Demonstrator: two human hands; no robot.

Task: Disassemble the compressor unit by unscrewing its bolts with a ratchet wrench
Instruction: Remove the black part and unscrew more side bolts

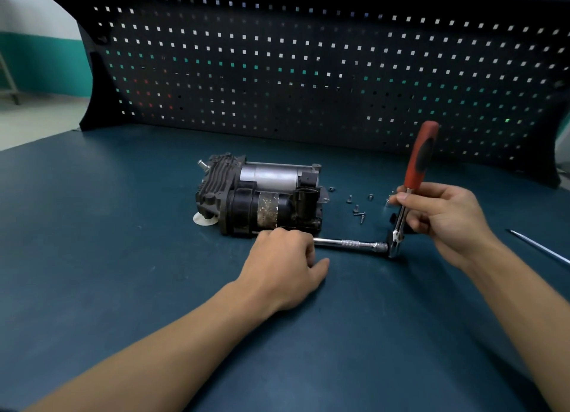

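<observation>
The left hand [285, 262] lies knuckles-up on the bench [339, 334] just in front of the compressor unit [262, 195], its fingers curled round the near end of a chrome extension bar [348, 243]. The bar runs level along the bench, away to the compressor's right, into the head of the ratchet wrench [421, 158]. The right hand [444, 217], well to the compressor's right, pinches the wrench's steel shank between thumb and curled fingers, so the red-and-black handle stands up, tilted a little to the right. The compressor lies on the bench. Several loose bolts [357, 209] are scattered between it and the right hand. A white disc [202, 219] peeps out under the compressor's left front corner. Far to its right lies a thin metal rod [539, 246]. Behind the compressor rises a dark pegboard [308, 72]
</observation>
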